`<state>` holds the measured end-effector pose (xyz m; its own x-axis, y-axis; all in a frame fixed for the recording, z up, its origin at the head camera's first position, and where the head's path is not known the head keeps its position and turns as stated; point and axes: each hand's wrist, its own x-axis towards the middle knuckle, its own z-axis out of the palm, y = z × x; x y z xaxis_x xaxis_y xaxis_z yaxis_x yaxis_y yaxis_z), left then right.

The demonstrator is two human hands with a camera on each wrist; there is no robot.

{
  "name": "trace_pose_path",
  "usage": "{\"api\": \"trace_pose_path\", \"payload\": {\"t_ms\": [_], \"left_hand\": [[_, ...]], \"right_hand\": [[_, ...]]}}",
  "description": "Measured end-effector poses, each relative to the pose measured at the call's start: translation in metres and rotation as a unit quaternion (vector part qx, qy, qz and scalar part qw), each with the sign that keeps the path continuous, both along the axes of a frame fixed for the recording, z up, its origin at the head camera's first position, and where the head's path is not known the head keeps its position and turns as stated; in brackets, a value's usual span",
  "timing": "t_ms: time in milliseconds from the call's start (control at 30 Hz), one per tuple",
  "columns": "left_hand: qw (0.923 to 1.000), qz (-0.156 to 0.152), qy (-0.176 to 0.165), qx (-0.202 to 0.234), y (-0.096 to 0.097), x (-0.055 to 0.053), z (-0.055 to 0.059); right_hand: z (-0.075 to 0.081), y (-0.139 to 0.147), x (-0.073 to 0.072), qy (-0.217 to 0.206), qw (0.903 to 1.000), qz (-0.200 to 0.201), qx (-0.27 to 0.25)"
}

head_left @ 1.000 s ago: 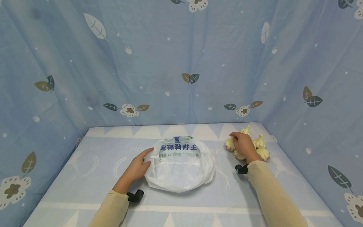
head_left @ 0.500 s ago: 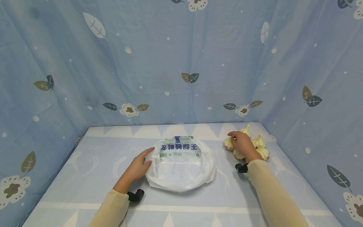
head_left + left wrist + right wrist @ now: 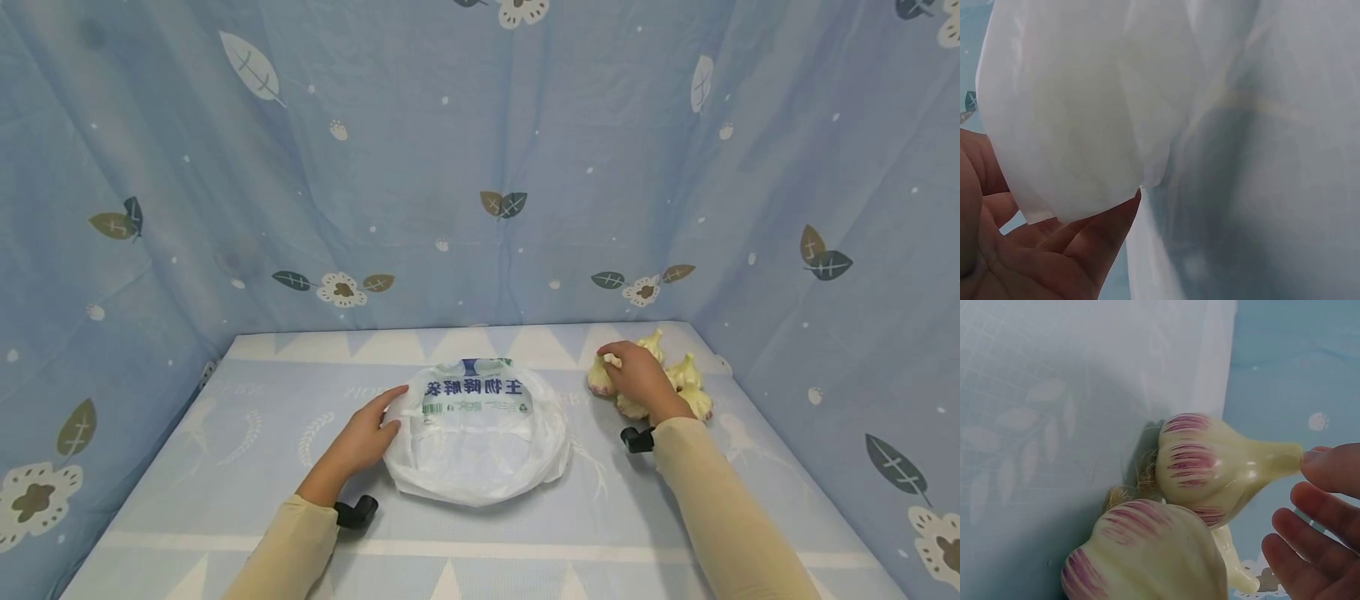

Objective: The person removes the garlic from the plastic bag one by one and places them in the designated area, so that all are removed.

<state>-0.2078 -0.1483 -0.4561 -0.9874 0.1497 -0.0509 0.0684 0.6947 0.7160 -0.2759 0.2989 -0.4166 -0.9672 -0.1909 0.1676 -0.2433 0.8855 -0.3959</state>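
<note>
A white plastic bag [image 3: 555, 442] with blue and green print sits open-mouthed at mid-table in the head view. My left hand [image 3: 365, 433] holds its left rim; in the left wrist view, the thin film [image 3: 1085, 125] hangs over some of the fingers. Over at the right, my right hand [image 3: 641, 379] pinches the stem of a garlic bulb [image 3: 599, 379]. The right wrist view shows that bulb [image 3: 1194, 465], purple-streaked, with fingertips at its stem end and the other fingers loose. Another garlic bulb [image 3: 1147, 556] lies close against it.
More garlic bulbs [image 3: 696, 403] lie around and behind the right hand, near the table's right edge. A patterned pale blue cloth [image 3: 225, 467] covers the table. Blue curtains [image 3: 442, 167] rise behind it and along both sides.
My right hand has shifted slightly left, and the garlic bulb at its fingertips has moved left with it. The left hand and the bag stay almost the same.
</note>
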Motion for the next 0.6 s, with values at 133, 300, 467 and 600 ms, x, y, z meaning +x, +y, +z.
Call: {"api": "trace_pose_path", "payload": {"t_ms": [133, 300, 467, 600], "left_hand": [[1.0, 0.0, -0.002, 0.0, 0.0, 0.001, 0.001], [1.0, 0.002, -0.001, -0.004, 0.0, 0.001, 0.002], [0.9999, 0.005, 0.0, -0.013, -0.002, 0.002, 0.003], [0.9998, 0.006, -0.004, -0.016, -0.005, 0.001, 0.004]], "right_hand": [[0.001, -0.002, 0.001, -0.006, 1.0, -0.002, 0.003], [0.004, -0.005, 0.003, -0.006, 1.0, -0.003, 0.006], [0.009, -0.008, 0.004, 0.003, 1.0, 0.005, 0.008], [0.014, -0.01, 0.005, 0.011, 0.9999, 0.011, 0.007]]}}
